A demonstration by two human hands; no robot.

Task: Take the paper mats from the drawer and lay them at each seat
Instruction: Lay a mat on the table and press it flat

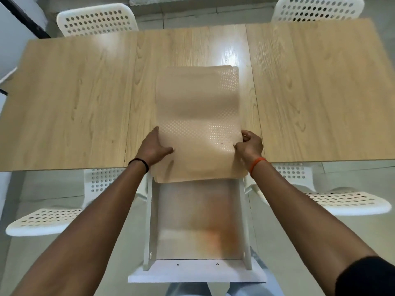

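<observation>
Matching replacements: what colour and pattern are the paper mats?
Pale beige paper mats with a fine dotted grid; head view.

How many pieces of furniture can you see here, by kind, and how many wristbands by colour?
Chairs: 4, two far and two near
Tables: 1
Drawers: 1, pulled open
Black wristbands: 1
Orange wristbands: 1
Total: 8

Wooden table (74, 99), four white perforated chairs around it, grey floor (299, 242)
</observation>
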